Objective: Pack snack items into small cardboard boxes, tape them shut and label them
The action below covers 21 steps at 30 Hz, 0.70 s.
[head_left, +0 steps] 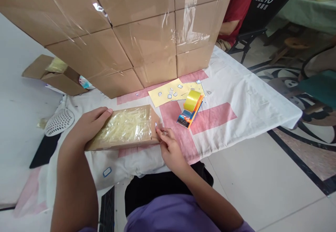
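Note:
A small flat cardboard box [126, 128] with a clear window showing pale yellow contents lies on the cloth-covered table [236, 95] in front of me. My left hand [90, 123] rests flat on the box's left end, fingers stretched out. My right hand [168, 144] pinches a small white sticker [156, 125] against the box's right end. A tape dispenser [191, 108] with a yellow roll lies just right of the box. Yellow sticker backing sheets [168, 92] lie behind it.
A wall of taped cardboard cartons [126, 32] stands across the back of the table. An open carton [49, 74] and a white perforated scoop [59, 121] lie at the left. A person in red [236, 11] sits behind the cartons at right.

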Motion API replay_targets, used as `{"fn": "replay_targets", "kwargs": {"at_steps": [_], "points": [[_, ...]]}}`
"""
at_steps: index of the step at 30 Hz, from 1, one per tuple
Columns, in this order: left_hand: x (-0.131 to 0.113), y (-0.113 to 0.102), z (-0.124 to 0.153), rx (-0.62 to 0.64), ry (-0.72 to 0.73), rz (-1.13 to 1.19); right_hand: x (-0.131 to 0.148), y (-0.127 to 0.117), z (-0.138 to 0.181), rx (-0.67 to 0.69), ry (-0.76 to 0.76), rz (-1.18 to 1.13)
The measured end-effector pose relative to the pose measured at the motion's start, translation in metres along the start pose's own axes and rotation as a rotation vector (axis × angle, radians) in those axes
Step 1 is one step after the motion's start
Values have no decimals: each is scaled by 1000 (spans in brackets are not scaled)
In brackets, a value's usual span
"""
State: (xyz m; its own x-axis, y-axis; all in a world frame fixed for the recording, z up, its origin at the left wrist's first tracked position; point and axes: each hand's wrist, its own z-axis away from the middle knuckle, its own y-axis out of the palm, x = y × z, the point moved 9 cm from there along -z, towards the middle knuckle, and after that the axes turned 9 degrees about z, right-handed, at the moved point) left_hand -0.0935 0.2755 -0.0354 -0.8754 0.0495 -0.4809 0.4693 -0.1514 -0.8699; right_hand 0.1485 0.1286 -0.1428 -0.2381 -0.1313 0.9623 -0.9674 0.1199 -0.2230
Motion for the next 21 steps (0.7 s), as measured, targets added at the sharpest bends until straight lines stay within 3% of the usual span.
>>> {"fn": "replay_targets", "kwargs": {"at_steps": [6,10,12,15,18,21], "points": [[1,1,4,14,-19,120,3,-10,-6,135,-5,105],[-4,1,5,40,32,286,37,-8,-27,369,-215,219],[7,-8,12,-58,10,421,53,-7,-34,409,-292,221],[46,-13,37,-234,-83,729,56,-14,-37,354,-290,227],[74,10,63,-178,-98,809,51,-35,-29,232,-270,244],[48,36,76,2,110,893,62,-86,-16,15,-301,258]]}}
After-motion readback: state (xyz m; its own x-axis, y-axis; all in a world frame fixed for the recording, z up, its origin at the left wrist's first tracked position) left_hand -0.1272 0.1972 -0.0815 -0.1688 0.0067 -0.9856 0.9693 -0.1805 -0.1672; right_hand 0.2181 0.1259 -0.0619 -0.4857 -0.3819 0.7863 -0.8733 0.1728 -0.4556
